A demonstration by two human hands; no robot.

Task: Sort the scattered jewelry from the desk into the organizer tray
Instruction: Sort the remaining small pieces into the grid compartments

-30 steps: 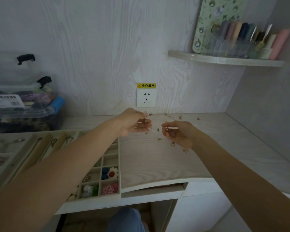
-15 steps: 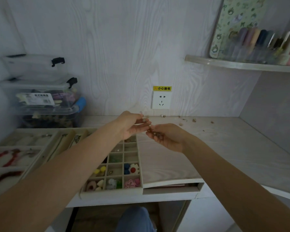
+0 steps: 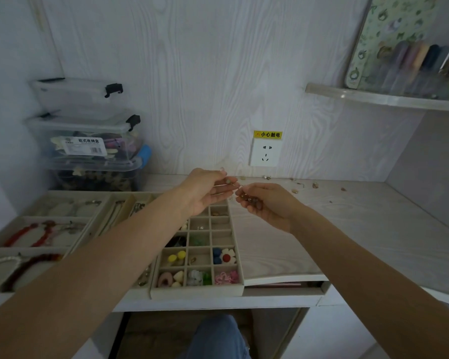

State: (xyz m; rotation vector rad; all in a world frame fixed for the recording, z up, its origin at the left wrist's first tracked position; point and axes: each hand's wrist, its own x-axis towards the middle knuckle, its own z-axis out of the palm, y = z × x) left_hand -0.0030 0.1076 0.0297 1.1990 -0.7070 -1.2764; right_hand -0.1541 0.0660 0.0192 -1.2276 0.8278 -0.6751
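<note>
The beige organizer tray (image 3: 241,268) lies on the desk's left half, its small compartments holding colourful earrings and beads. Above its far right corner my left hand (image 3: 208,190) pinches a small pale earring (image 3: 228,181) between thumb and fingertips. Just to the right, my right hand (image 3: 267,203) is cupped palm up around several small dark jewelry pieces (image 3: 249,199). The fingertips of both hands nearly meet. More scattered jewelry (image 3: 303,186) lies on the desk near the back wall.
Larger tray sections (image 3: 0,244) at the left hold red bracelets and necklaces. Stacked clear storage boxes (image 3: 88,141) stand at the back left. A wall socket (image 3: 265,152) sits behind the hands. A shelf (image 3: 373,98) with bottles hangs at the upper right.
Both hands have moved left from the scattered pieces to above the tray's far right corner, and my view has turned left. My right hand now carries gathered pieces.
</note>
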